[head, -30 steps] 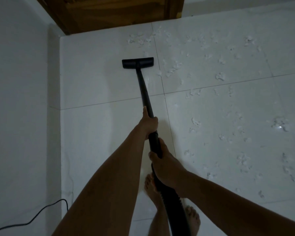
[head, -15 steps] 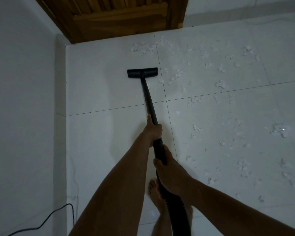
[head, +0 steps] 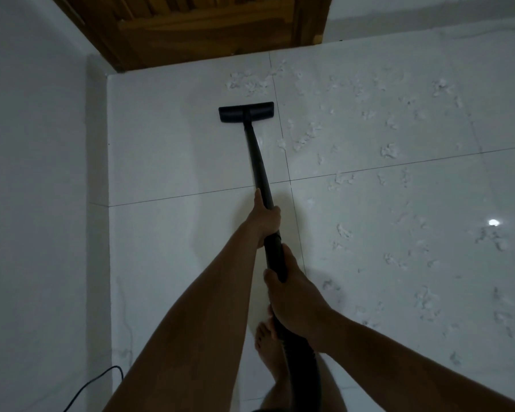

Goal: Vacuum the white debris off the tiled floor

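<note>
here both hands grip the smooth black tube [head: 257, 162].

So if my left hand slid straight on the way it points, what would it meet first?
Probably the black floor head: the left hand points up the wand, bare until there.

Tiled floor [head: 167, 162], pale and glossy, cut into large squares by thin dark grout lines [head: 399, 163]. Scattered over the far and right tiles, white debris [head: 302, 141] in small fluffy clumps, thickest near the far edge and just right of the grout line running near to far. Flat on a far tile, just left of that line, a black vacuum head [head: 246, 112], more clumps just beyond it. At the near edge, a bare foot [head: 269, 349]. Bright glint of light [head: 493, 223] on the right. Black cable [head: 101, 372] at the near left, by the wall.
</note>
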Demonstrator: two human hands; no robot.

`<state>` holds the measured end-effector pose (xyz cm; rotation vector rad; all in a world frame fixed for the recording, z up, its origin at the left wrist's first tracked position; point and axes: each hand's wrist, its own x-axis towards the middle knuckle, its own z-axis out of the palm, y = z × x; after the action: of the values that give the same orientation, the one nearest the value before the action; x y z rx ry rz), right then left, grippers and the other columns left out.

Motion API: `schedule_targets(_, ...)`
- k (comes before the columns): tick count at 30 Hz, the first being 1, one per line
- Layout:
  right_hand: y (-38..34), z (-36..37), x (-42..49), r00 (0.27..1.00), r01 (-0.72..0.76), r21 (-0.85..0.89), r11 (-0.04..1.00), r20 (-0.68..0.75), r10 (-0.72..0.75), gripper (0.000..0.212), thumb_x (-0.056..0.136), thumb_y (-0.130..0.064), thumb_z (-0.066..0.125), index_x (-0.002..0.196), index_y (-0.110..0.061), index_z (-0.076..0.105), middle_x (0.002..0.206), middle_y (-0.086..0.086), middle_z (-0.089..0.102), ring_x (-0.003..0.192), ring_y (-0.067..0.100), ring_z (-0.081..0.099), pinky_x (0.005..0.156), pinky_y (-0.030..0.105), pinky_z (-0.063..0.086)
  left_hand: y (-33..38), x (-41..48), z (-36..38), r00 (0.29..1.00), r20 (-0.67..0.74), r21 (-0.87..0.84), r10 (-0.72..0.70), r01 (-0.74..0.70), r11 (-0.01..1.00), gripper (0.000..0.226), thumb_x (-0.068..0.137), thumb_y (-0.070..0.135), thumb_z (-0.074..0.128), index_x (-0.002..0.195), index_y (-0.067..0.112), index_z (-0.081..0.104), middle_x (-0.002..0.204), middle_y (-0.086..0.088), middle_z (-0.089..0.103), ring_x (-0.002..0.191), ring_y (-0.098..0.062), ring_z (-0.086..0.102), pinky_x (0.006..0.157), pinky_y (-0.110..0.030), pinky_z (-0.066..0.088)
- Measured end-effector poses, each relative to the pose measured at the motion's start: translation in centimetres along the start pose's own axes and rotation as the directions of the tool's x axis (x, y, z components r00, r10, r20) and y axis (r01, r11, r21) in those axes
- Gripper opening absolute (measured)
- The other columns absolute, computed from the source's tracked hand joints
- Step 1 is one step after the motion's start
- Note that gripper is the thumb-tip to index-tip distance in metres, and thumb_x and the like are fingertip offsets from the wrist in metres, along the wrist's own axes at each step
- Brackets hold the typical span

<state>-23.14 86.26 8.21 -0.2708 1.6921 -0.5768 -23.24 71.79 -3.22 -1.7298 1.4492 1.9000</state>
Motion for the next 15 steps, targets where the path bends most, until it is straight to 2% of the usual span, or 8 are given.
schedule_targets(6,-2.8,-1.8,0.9,1.000,0.009,0.025,1.000,-0.009,-0.009,0.064,0.109,-0.032,0.039,0.159,-0.050,0.004,0.084,0.007,0.064,0.044,0.007,0.055,0.037,0.015,0.042,3.2,1.3,-0.4,1.000,0.003,-0.017,-0.027,0.027,1.000,0.077,0.101,0.023,0.041,0.153,0.042,-0.011,0.138,-0.025,0.049,0.074,-0.018,0.053,0.064,-0.032,0.049)
schedule_targets(8,-3.8,-2.3,0.6,1.000,0.008,0.032,0.999,-0.002,-0.008,0.063,0.109,-0.031,0.039,0.158,-0.050,0.006,0.081,0.007,0.063,0.043,0.007,0.055,0.037,0.016,0.043,4.1,1.1,-0.5,0.999,0.011,-0.031,-0.040,0.041,0.999,0.077,0.101,0.022,0.042,0.153,0.043,-0.011,0.142,-0.025,0.046,0.079,-0.021,0.056,0.062,-0.031,0.048)
schedule_targets(11,-5.2,-2.9,0.3,1.000,0.012,0.035,0.999,0.009,-0.012,0.061,0.109,-0.031,0.039,0.158,-0.050,0.008,0.079,0.006,0.063,0.045,0.008,0.056,0.039,0.017,0.043,5.6,0.6,-0.9,0.997,0.022,-0.037,-0.070,0.070,0.997,0.077,0.101,0.021,0.042,0.153,0.043,-0.010,0.146,-0.023,0.042,0.098,-0.030,0.060,0.062,-0.032,0.050)
schedule_targets(15,-6.2,-3.4,0.7,1.000,-0.002,0.030,1.000,0.018,0.001,0.062,0.108,-0.034,0.039,0.158,-0.050,0.007,0.078,0.006,0.064,0.047,0.009,0.058,0.041,0.018,0.045,6.8,0.6,-1.2,0.997,0.026,-0.039,-0.074,0.075,0.996,0.076,0.102,0.020,0.041,0.154,0.041,-0.010,0.146,-0.020,0.040,0.090,-0.024,0.056,0.057,-0.029,0.047)
